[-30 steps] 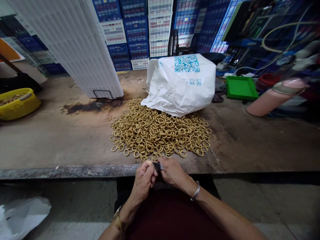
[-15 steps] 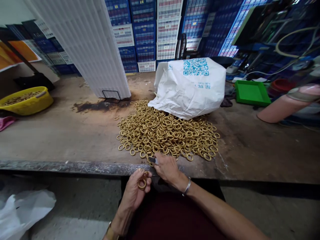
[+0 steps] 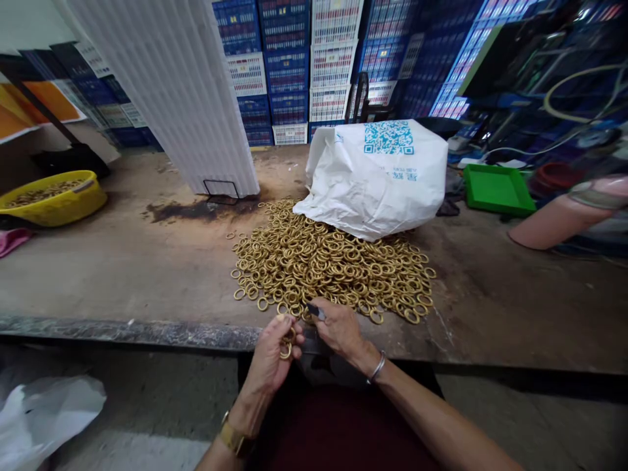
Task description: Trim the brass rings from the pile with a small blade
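Observation:
A heap of brass rings (image 3: pixel 333 265) lies on the worn workbench (image 3: pixel 122 275) in front of me. My left hand (image 3: pixel 272 356) is closed around a few brass rings at the bench's front edge. Beside it, my right hand (image 3: pixel 338 327) pinches a small dark tool (image 3: pixel 315 310) at the near rim of the heap. A white plastic bag (image 3: pixel 380 176) with a blue QR code sits on the far side of the rings.
A yellow basin (image 3: pixel 52 196) with rings stands at the far left. A white corrugated column (image 3: pixel 171 91) rises behind the heap. A green tray (image 3: pixel 498 190) and a pink cylinder (image 3: pixel 559 219) lie to the right. Stacked blue and white crates (image 3: pixel 294 65) fill the back.
My hands parted from a joint grip. The left hand came away with rings in it, and the right hand went to the heap's near edge with the tool.

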